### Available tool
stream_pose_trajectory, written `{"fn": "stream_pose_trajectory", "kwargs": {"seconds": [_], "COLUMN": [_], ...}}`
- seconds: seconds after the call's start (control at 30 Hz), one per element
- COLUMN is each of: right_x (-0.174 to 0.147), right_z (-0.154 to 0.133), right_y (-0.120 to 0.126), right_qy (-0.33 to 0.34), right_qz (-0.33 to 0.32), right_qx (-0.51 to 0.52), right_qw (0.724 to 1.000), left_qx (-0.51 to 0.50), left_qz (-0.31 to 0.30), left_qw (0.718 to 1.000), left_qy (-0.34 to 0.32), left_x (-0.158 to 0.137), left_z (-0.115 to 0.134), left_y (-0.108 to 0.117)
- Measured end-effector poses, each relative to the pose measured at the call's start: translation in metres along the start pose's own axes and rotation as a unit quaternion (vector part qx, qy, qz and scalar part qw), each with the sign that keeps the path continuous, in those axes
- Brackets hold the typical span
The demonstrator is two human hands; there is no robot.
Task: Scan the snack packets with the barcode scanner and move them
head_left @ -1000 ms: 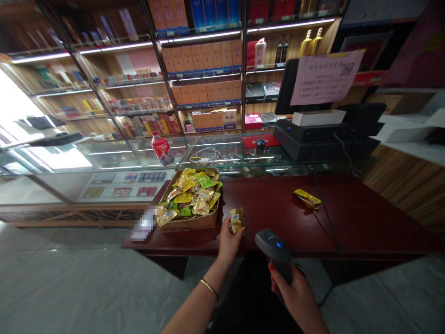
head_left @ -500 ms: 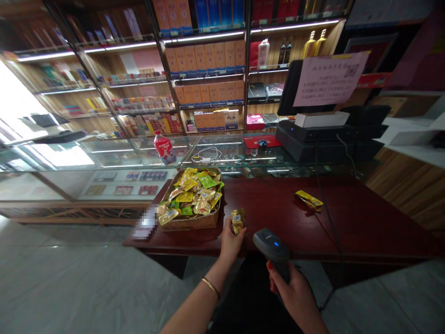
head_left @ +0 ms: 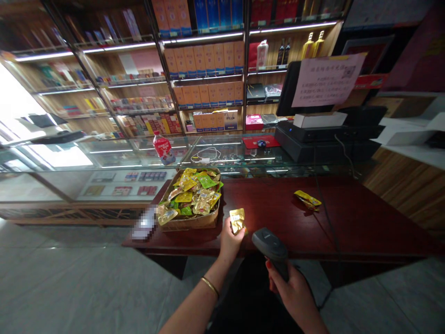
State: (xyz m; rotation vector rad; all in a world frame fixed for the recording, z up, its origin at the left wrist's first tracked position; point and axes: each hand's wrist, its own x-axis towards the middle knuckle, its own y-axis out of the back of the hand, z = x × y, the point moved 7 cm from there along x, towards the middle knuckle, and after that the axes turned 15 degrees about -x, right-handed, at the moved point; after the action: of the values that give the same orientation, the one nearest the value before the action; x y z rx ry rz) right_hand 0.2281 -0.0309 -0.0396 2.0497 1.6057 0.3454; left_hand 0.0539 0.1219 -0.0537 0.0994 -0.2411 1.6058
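A small gold snack packet point(head_left: 237, 220) is pinched in my left hand point(head_left: 231, 242), its pale label facing up and brightly lit. My right hand point(head_left: 292, 290) is wrapped round the handle of a dark barcode scanner point(head_left: 270, 245), whose head points toward the packet and stays apart from it. Left of the packet stands an open cardboard box point(head_left: 191, 223) heaped with yellow, green and gold snack packets point(head_left: 189, 190). A couple of yellow packets point(head_left: 308, 198) lie by themselves on the right of the dark red table point(head_left: 264, 199).
A blurred-out flat object point(head_left: 144, 223) lies at the table's left corner. Behind are a glass counter point(head_left: 139, 148), a red bottle point(head_left: 163, 147), a mouse point(head_left: 261, 144), a white cable point(head_left: 206, 155) and a monitor with a paper sign point(head_left: 327, 81). A cord crosses the table's right side.
Light now falls on the gold packet and the table beside it. The blue light on the scanner has gone out. Both hands stay nearly where they were.
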Motion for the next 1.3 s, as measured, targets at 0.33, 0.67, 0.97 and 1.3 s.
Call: {"fn": "stream_pose_trajectory", "kwargs": {"seconds": [0.33, 0.67, 0.97, 1.3], "right_x": [-0.001, 0.007, 0.013, 0.029], "right_z": [0.000, -0.011, -0.016, -0.032], "right_y": [-0.001, -0.009, -0.016, -0.023], "right_qy": [-0.010, 0.000, -0.012, 0.017], "right_qz": [0.004, -0.020, -0.029, -0.024], "right_qx": [0.003, 0.019, 0.017, 0.030], "right_qw": [1.000, 1.000, 0.999, 0.999], "left_qx": [-0.014, -0.019, -0.012, -0.062], "left_qz": [-0.008, -0.015, -0.015, -0.063], "left_qw": [1.000, 0.999, 1.000, 0.996], "left_qy": [0.006, 0.022, 0.021, 0.022], "left_x": [0.000, -0.001, 0.000, -0.003], "left_z": [-0.006, -0.004, -0.009, 0.001], "left_y": [-0.001, -0.003, -0.002, -0.009]}}
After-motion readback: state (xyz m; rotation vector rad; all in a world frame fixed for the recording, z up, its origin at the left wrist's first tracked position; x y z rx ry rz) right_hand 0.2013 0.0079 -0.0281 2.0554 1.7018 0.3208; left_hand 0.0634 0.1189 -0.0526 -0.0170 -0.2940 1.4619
